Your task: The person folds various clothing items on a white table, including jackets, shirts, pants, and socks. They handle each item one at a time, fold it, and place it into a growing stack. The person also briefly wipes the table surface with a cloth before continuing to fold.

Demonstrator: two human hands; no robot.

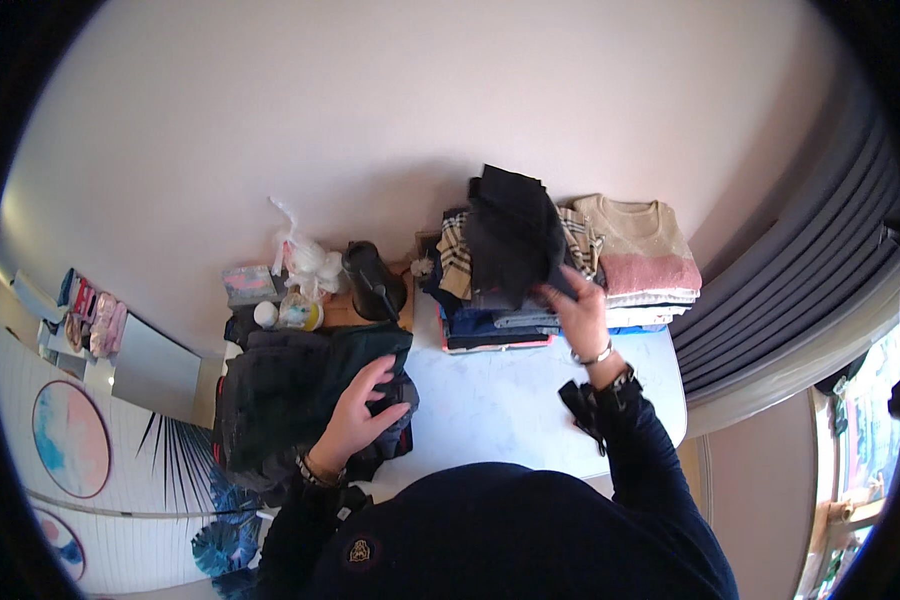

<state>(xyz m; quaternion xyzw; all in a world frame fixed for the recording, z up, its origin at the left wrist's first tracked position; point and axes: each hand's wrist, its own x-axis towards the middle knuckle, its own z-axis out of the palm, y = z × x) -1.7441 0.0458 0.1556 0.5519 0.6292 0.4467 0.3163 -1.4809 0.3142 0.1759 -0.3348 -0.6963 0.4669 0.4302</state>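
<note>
My right hand (583, 311) grips the lower corner of a dark folded garment (514, 232). That garment lies against the top of a tall clothes stack by the wall, over a beige plaid garment (454, 259) that shows at both sides. On the left, my left hand (360, 420) has its fingers apart above a pile of dark clothes (270, 427). A dark green garment (367, 349) is on top of that pile. Whether my left fingertips touch the cloth, I cannot tell.
A beige and pink sweater (645, 240) tops another stack at right. Behind the dark pile stand a black kettle (375, 281), a knotted plastic bag (307, 262) and a jar (298, 311). A grey curtain (787, 255) borders the white table (487, 409) on the right.
</note>
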